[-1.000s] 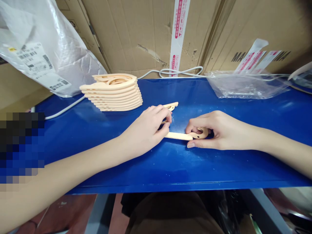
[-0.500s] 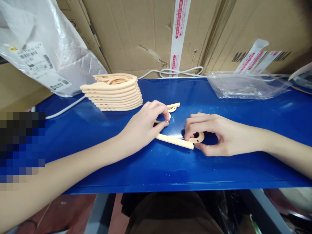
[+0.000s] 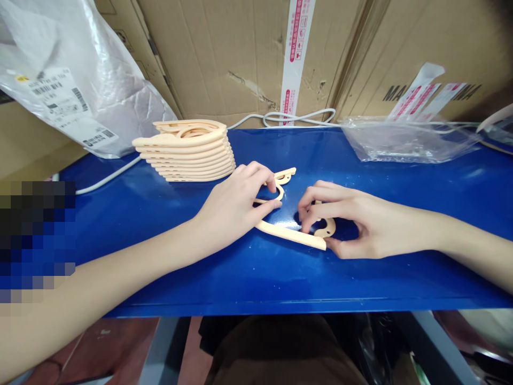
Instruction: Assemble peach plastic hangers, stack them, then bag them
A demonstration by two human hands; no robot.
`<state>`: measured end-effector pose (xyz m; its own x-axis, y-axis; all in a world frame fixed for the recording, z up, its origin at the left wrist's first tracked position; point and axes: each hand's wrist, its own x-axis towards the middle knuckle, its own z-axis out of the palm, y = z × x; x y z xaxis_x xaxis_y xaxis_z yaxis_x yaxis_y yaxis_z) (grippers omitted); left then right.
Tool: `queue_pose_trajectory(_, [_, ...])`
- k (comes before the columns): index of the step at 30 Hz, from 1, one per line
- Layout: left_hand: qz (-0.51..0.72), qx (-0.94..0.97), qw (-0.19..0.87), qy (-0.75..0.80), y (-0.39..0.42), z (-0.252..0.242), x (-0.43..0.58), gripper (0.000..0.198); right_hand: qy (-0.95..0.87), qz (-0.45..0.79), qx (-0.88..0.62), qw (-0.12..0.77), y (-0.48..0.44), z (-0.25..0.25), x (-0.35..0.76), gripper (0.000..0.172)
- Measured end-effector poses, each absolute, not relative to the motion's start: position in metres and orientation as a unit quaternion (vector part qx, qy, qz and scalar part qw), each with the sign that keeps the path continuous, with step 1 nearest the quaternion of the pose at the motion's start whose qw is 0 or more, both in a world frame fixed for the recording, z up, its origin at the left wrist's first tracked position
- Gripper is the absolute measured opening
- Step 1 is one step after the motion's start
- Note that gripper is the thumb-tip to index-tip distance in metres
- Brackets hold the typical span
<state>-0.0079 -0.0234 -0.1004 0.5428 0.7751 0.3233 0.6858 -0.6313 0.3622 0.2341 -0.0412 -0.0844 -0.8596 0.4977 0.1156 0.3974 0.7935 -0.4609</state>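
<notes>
A cream plastic folding clothes hanger (image 3: 294,235) lies on the blue table. My left hand (image 3: 244,200) is curled over its middle, thumb against the curved hook (image 3: 280,191) and index finger just off it; the palm hides the centre. At the near arm's tip, my right hand (image 3: 340,219) has its thumb on the end and fingertips behind it, beside a rounded notched end piece (image 3: 326,229). The hanger's other arm (image 3: 286,174) sticks out beyond my left fingers. Left of my left hand stands a neat stack of similar cream hangers (image 3: 188,152).
A white plastic mailing bag (image 3: 120,96) with labels leans at the back left. Cardboard boxes (image 3: 224,59) line the rear, with a white cable (image 3: 296,120) before them. A clear plastic bag (image 3: 409,141) lies back right. The table's front edge (image 3: 280,310) is near my body.
The near arm of the hanger has swung slightly outward toward the right. My left index finger has lifted off the hook. My right fingers have spread a little.
</notes>
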Motion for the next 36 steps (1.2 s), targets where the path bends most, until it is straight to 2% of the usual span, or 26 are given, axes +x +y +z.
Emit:
queue_pose_trajectory(9, [0.200, 0.880, 0.103, 0.418, -0.0281, -0.0970, -0.0075, 0.010, -0.937, 0.206, -0.263, 0.102, -0.0377, -0.0867, 0.2362, 0.034])
queue_pose_trajectory(17, [0.190, 0.891, 0.084, 0.403, -0.0270, -0.0980, -0.0092, 0.015, -0.926, 0.236, -0.281, 0.085, -0.0390, -0.0837, 0.2369, 0.038])
queue_pose_trajectory(23, [0.192, 0.888, 0.093, 0.407, -0.0270, -0.0974, -0.0087, 0.014, -0.927, 0.198, -0.291, 0.130, -0.0377, -0.0869, 0.2358, 0.057])
queue_pose_trajectory(29, [0.198, 0.886, 0.093, 0.409, -0.0263, -0.0978, -0.0079, 0.015, -0.937, 0.183, -0.263, 0.140, -0.0383, -0.0863, 0.2354, 0.038])
queue_pose_trajectory(36, [0.210, 0.878, 0.092, 0.420, -0.0271, -0.0987, -0.0070, 0.012, -0.946, 0.194, -0.231, 0.119, -0.0405, -0.0837, 0.2354, 0.034])
